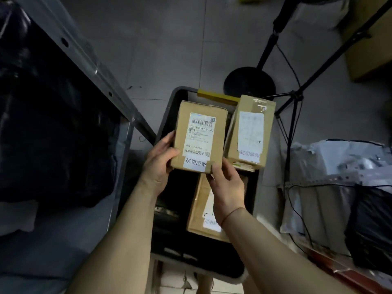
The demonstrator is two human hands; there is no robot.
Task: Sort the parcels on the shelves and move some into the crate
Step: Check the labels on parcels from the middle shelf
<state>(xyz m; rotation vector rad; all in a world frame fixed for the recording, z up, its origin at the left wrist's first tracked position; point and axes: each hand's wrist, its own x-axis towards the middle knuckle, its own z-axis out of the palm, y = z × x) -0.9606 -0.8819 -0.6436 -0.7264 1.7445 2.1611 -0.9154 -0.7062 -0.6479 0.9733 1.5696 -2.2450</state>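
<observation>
Brown cardboard parcel with a white barcode label (198, 136) is hanging over the black plastic crate (167, 109), the left hand (158, 164) gripping its left edge and the right hand (226, 187) pinching its near corner, beside another cardboard box (248, 132).

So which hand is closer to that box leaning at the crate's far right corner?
Right. The right hand pinches the held box's near corner, just beside the leaning box. The left hand grips the held box's opposite side, farther away.
</observation>
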